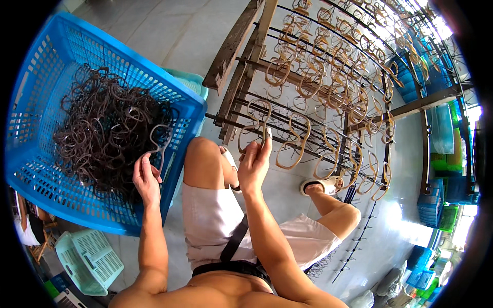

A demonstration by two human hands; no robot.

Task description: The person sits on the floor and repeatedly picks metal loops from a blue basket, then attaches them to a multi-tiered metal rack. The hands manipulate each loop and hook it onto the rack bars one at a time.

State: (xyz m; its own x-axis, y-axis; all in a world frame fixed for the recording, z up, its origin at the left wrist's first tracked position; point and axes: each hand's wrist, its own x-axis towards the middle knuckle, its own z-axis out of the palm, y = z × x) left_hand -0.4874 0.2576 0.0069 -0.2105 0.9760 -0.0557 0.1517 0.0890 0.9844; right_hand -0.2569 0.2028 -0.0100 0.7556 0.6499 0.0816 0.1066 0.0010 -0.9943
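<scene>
My left hand (147, 178) is at the near right side of a large blue basket (197, 110). Its fingers pinch a greyish eyeglass frame (163, 147), raised over a tangled heap of dark eyeglass frames (105, 128) in the basket. My right hand (254, 163) is up at the near left corner of a rack, fingers closed on an amber eyeglass frame (267, 114) by the rack's front bar; whether that frame still rests on the bar I cannot tell. Just right of this hand hangs another amber eyeglass frame (294, 141).
The rack's wooden post (245, 77) stands between basket and hanging frames. Several rows of amber frames (336, 77) hang on its thin rods. A pale green basket (90, 261) sits at lower left. Stacked coloured baskets (430, 208) line the right. My knees flank the rack's near end.
</scene>
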